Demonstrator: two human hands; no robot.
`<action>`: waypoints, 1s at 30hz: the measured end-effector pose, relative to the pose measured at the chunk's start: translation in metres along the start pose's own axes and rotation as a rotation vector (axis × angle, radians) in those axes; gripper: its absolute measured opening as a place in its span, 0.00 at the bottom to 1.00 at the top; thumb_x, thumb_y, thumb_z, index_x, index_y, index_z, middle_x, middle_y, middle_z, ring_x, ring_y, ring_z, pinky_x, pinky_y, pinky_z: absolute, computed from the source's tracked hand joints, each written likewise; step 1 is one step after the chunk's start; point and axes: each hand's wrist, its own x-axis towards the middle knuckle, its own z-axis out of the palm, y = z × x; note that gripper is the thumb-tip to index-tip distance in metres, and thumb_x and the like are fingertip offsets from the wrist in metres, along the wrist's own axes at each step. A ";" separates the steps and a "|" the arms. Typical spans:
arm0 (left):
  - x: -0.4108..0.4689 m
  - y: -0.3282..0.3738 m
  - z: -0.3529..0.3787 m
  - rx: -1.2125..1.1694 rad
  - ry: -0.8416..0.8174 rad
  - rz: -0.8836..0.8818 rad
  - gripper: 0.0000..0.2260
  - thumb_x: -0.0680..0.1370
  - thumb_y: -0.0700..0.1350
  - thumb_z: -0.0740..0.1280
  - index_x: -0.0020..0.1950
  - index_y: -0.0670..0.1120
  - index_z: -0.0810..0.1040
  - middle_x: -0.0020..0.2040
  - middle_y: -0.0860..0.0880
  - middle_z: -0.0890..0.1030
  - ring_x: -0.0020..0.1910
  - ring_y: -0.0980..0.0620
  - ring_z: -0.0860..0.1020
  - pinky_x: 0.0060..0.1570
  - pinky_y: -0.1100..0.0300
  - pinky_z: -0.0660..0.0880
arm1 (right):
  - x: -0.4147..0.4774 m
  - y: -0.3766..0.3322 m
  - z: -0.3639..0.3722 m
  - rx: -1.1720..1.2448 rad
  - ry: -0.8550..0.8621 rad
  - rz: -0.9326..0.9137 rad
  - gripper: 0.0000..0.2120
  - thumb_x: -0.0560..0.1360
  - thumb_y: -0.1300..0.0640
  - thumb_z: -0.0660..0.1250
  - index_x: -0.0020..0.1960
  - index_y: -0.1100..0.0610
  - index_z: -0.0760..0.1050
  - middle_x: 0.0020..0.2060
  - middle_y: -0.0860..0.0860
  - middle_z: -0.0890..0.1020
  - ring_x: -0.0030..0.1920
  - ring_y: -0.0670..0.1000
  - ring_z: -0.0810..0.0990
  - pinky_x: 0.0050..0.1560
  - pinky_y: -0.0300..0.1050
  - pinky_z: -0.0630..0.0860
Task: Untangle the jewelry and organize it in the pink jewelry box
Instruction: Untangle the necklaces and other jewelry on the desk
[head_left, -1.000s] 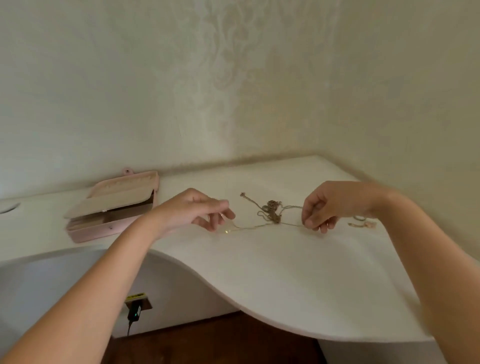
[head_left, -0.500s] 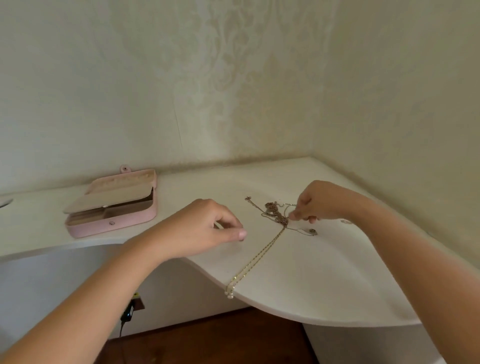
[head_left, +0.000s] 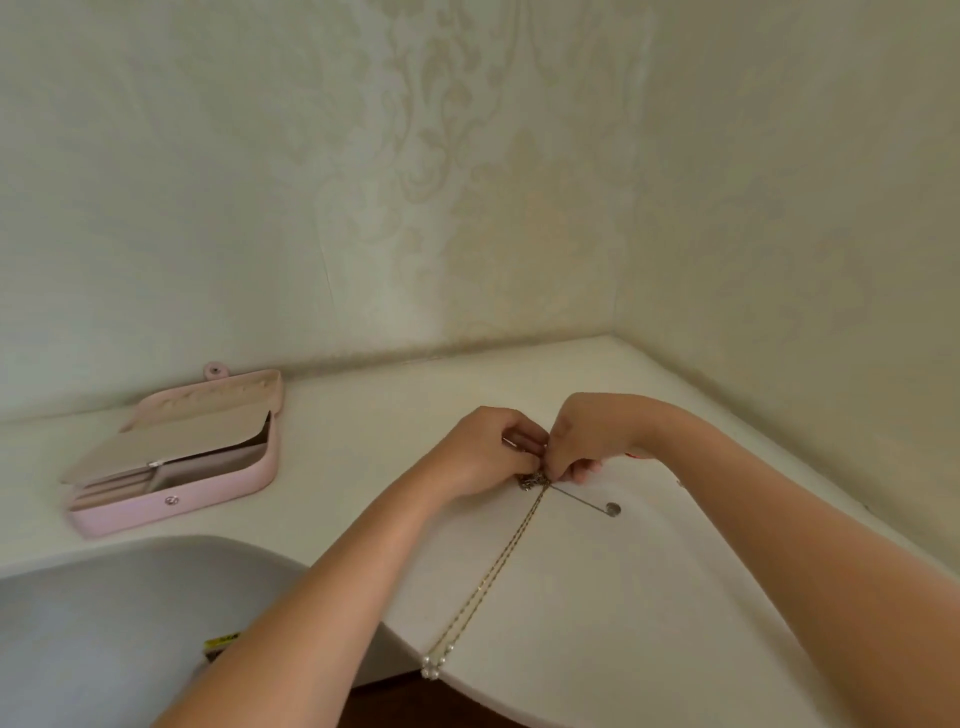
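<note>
1. Pinches the tangled knot of chains (head_left: 532, 479) with the left hand (head_left: 488, 452), fingers curled inward and closed on the knot's left side.
2. Pinches the same knot with the right hand (head_left: 584, 441) from the opposite side, fingers curled down onto it, knuckles close against those of the left hand.
3. Holds the knot low over the white worktop (head_left: 363, 415), toward the far right corner. Cannot tell whether it rests on the surface or hangs just clear of it.
4. Lets a long chain (head_left: 498, 566), doubled into two parallel runs, trail from the knot toward the near edge, lying flat on the worktop.
5. Ends that long chain in a small cluster of pearl beads (head_left: 434, 665), right at the curved front edge of the worktop.
6. Lets a thin strand (head_left: 576, 493) run out from the knot to the right, straight and taut-looking, to a small round pendant (head_left: 613, 508) lying on the worktop near the right hand.
7. Has the pink jewelry box (head_left: 208, 491) on the worktop to the left, well apart from both hands, near the back wall.
8. Shows the box open, lid laid back toward the wall, a beige inner flap (head_left: 171, 441) raised over the compartments, a metal snap (head_left: 171, 500) on the front wall. Cannot tell what lies in the compartments.
9. Sits in a corner of two walls with pale patterned wallpaper (head_left: 467, 182).
10. Shows dark floor (head_left: 410, 699) below the front edge, and a yellow-and-black thing (head_left: 221, 642) partly hidden behind the left forearm.
</note>
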 end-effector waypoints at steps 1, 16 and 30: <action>0.003 0.000 -0.003 -0.014 -0.047 -0.004 0.12 0.72 0.35 0.70 0.52 0.46 0.80 0.47 0.51 0.83 0.42 0.57 0.80 0.45 0.66 0.77 | 0.002 0.004 0.000 0.025 -0.002 -0.020 0.06 0.67 0.58 0.71 0.38 0.61 0.81 0.30 0.52 0.79 0.32 0.48 0.74 0.36 0.36 0.68; 0.028 -0.011 -0.006 0.148 -0.041 0.083 0.05 0.68 0.39 0.71 0.43 0.46 0.81 0.34 0.51 0.82 0.31 0.58 0.78 0.38 0.64 0.75 | 0.019 0.029 0.008 0.327 0.157 -0.111 0.05 0.72 0.60 0.67 0.38 0.58 0.79 0.28 0.50 0.77 0.28 0.45 0.73 0.32 0.34 0.71; 0.038 -0.032 0.010 0.115 0.147 0.229 0.04 0.75 0.45 0.67 0.39 0.49 0.77 0.42 0.55 0.76 0.37 0.60 0.73 0.38 0.70 0.69 | 0.020 0.036 0.010 0.492 0.261 -0.194 0.07 0.67 0.60 0.76 0.43 0.59 0.81 0.33 0.52 0.83 0.32 0.46 0.78 0.36 0.36 0.75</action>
